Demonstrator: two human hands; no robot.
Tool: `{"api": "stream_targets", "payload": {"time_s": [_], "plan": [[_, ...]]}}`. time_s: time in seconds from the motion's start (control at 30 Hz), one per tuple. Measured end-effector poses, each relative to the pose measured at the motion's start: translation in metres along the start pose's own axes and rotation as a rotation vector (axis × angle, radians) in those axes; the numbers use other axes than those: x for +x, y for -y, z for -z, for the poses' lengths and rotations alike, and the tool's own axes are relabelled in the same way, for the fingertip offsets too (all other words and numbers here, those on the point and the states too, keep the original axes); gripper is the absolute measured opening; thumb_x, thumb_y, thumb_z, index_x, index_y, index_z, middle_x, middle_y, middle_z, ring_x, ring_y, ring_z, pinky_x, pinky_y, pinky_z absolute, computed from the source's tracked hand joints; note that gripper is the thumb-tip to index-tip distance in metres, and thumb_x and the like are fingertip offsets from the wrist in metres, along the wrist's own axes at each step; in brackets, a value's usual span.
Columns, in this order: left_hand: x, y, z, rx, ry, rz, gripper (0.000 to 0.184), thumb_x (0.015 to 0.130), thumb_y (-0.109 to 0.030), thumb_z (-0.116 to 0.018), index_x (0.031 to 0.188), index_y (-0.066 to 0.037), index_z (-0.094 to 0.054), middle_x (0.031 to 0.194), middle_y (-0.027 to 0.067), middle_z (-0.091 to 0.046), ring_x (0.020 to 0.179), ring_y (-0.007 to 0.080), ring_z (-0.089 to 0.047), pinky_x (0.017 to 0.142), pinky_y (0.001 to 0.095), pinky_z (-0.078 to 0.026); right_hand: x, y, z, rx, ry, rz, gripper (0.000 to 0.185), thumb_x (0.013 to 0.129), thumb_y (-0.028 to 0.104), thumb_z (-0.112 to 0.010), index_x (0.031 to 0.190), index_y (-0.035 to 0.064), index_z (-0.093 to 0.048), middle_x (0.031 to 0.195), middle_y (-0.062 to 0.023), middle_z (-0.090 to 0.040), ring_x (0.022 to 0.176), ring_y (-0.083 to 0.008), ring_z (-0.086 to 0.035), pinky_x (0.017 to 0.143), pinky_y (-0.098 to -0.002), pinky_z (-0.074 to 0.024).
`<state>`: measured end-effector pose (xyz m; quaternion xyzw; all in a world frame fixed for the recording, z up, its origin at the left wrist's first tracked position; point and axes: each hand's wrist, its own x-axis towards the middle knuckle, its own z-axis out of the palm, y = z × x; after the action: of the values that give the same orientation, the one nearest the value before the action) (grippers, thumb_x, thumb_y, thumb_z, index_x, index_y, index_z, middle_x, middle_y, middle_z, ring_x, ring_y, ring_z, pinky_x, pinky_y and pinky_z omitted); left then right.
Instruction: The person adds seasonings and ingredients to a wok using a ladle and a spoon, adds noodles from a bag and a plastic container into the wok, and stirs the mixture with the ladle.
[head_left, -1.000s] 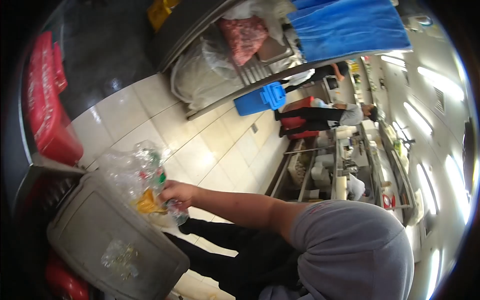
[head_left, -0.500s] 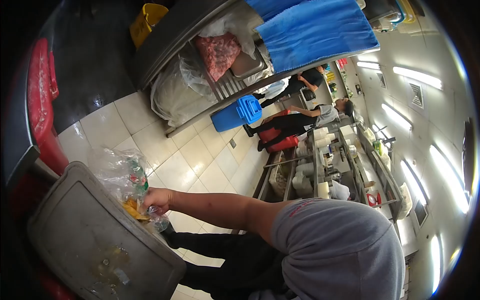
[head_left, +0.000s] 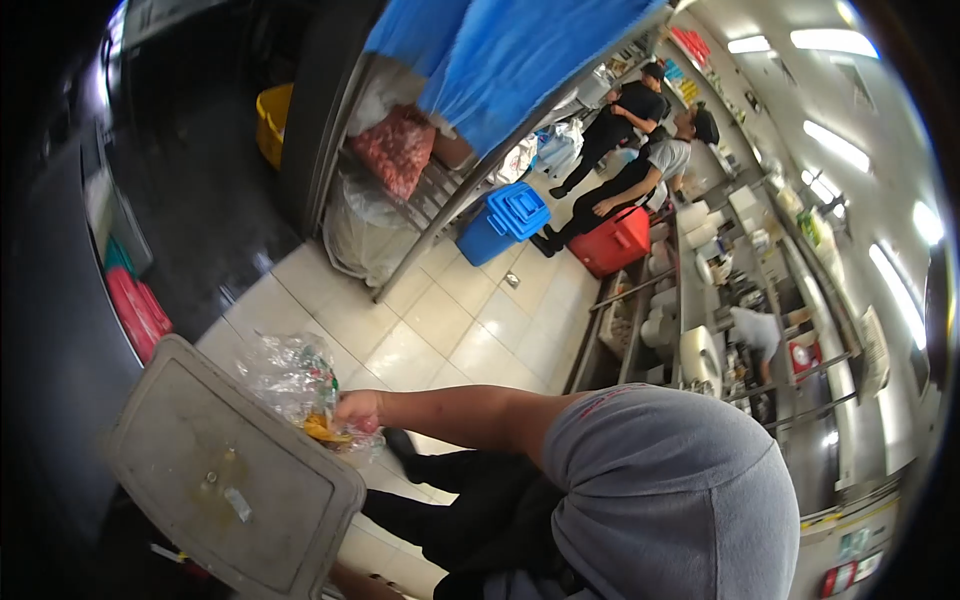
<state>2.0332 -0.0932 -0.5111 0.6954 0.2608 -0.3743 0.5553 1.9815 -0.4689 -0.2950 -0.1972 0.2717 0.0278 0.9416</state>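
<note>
- Crumpled clear plastic bag (head_left: 290, 375) w/ soft yellow scrap (head_left: 322, 430): in L hand (head_left: 360, 411), fingers clamped on it, above pale tiled floor (head_left: 400, 355).
- Rect. grey plastic lid, rounded corners (head_left: 180, 430): right beside bag; contact can't tell. Small clear scrap (head_left: 238, 503) on top.
- R hand: out of sight, fingers can't tell.
- Farther off: blue lidded plastic bin (head_left: 500, 225), red plastic bin (head_left: 612, 243), 2 co-workers nr it.

Ceiling lights (head_left: 836, 146): white glare, well above the hand (head_left: 359, 409)
Floor (head_left: 400, 350): bright reflections beyond the hand
Edges: black — lines strongly bowed
</note>
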Motion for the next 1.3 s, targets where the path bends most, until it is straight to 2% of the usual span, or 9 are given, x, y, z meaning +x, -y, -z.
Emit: {"api": "stream_targets", "payload": {"time_s": [0.2, 0.43, 0.6, 0.67, 0.77, 0.87, 0.93, 1.0, 1.3], "plan": [[-0.141, -0.095, -0.034, -0.012, -0.019, -0.240, 0.048, 0.104, -0.034, -0.052, 0.131, 0.006, -0.058, 0.129, 0.0160, -0.063, 0.110, 0.0302, -0.062, 0.096, 0.0431, -0.051, -0.111, 0.059, -0.038, -0.008, 0.139, 0.004, 0.032, 0.077, 0.003, -0.067, 0.107, -0.0074, -0.066, 0.092, -0.0176, -0.072, 0.079, -0.0282, -0.072, 0.074, -0.0420, -0.0602], [-0.324, -0.208, -0.070, -0.185, -0.087, -0.573, 0.049, 0.104, -0.034, -0.053, 0.132, 0.006, -0.058, 0.130, 0.0161, -0.063, 0.110, 0.0301, -0.062, 0.097, 0.0432, -0.051, -0.215, 0.152, 0.022, 0.111, 0.324, 0.308, 0.033, 0.082, 0.009, -0.067, 0.113, -0.0003, -0.065, 0.104, -0.0124, -0.071, 0.093, -0.0235, -0.070, 0.082, -0.0423, -0.0573], [-0.433, -0.279, -0.128, -0.173, -0.074, -0.917, 0.049, 0.103, -0.035, -0.057, 0.126, 0.008, -0.061, 0.125, 0.0191, -0.064, 0.104, 0.0269, -0.061, 0.094, 0.0424, -0.051, -0.292, 0.141, 0.171, 0.215, -0.001, 0.424, 0.036, 0.083, 0.018, -0.073, 0.117, 0.0071, -0.066, 0.105, -0.0067, -0.070, 0.093, -0.0202, -0.067, 0.078, -0.0401, -0.0554], [-0.482, -0.289, -0.188, 0.371, -0.242, -1.142, 0.046, 0.104, -0.033, -0.056, 0.123, 0.008, -0.060, 0.112, 0.0208, -0.069, 0.090, 0.0286, -0.063, 0.086, 0.0389, -0.053, -0.355, 0.110, 0.215, 0.227, -0.154, 0.511, 0.035, 0.082, 0.015, -0.073, 0.115, 0.0063, -0.066, 0.104, -0.0064, -0.070, 0.091, -0.0203, -0.066, 0.076, -0.0400, -0.0558], [-0.496, -0.258, -0.293, 0.681, -0.071, -1.447, 0.037, 0.104, -0.029, -0.056, 0.100, 0.008, -0.056, 0.089, 0.0226, -0.066, 0.078, 0.0265, -0.055, 0.076, 0.0409, -0.048, -0.423, 0.047, 0.297, 0.270, -0.361, 0.551, 0.034, 0.080, 0.012, -0.072, 0.112, 0.0067, -0.064, 0.098, -0.0051, -0.067, 0.087, -0.0205, -0.066, 0.072, -0.0400, -0.0554], [-0.465, -0.207, -0.374, 1.081, -0.015, -1.567, 0.031, 0.103, -0.031, -0.056, 0.105, 0.000, -0.057, 0.085, 0.0239, -0.066, 0.077, 0.0458, -0.062, 0.070, 0.0514, -0.049, -0.495, -0.017, 0.338, 0.364, -0.490, 0.631, 0.032, 0.082, 0.008, -0.068, 0.113, 0.0032, -0.063, 0.095, -0.0077, -0.068, 0.081, -0.0213, -0.067, 0.065, -0.0380, -0.0568], [-0.424, -0.177, -0.414, 1.264, 0.096, -1.623, 0.029, 0.101, -0.033, -0.056, 0.107, -0.005, -0.059, 0.084, 0.0235, -0.066, 0.082, 0.0495, -0.062, 0.068, 0.0558, -0.049, -0.538, -0.057, 0.340, 0.419, -0.598, 0.714, 0.032, 0.083, 0.008, -0.066, 0.114, -0.0001, -0.062, 0.098, -0.0086, -0.068, 0.080, -0.0215, -0.068, 0.063, -0.0369, -0.0569], [-0.397, -0.152, -0.451, 1.573, 0.153, -1.553, 0.029, 0.100, -0.034, -0.057, 0.103, -0.005, -0.059, 0.083, 0.0228, -0.067, 0.080, 0.0463, -0.065, 0.069, 0.0554, -0.050, -0.572, -0.093, 0.341, 0.470, -0.673, 0.724, 0.032, 0.084, 0.008, -0.065, 0.115, -0.0008, -0.061, 0.098, -0.0085, -0.068, 0.079, -0.0211, -0.067, 0.063, -0.0370, -0.0569], [-0.372, -0.018, -0.595, 1.835, 0.819, -1.638, 0.024, 0.098, -0.028, -0.059, 0.096, -0.005, -0.058, 0.088, 0.0207, -0.071, 0.085, 0.0415, -0.069, 0.076, 0.0519, -0.055, -0.633, -0.170, 0.351, 0.713, -0.866, 0.764, 0.035, 0.083, 0.005, -0.065, 0.118, 0.0029, -0.061, 0.101, -0.0077, -0.067, 0.083, -0.0221, -0.066, 0.070, -0.0385, -0.0568]]}}
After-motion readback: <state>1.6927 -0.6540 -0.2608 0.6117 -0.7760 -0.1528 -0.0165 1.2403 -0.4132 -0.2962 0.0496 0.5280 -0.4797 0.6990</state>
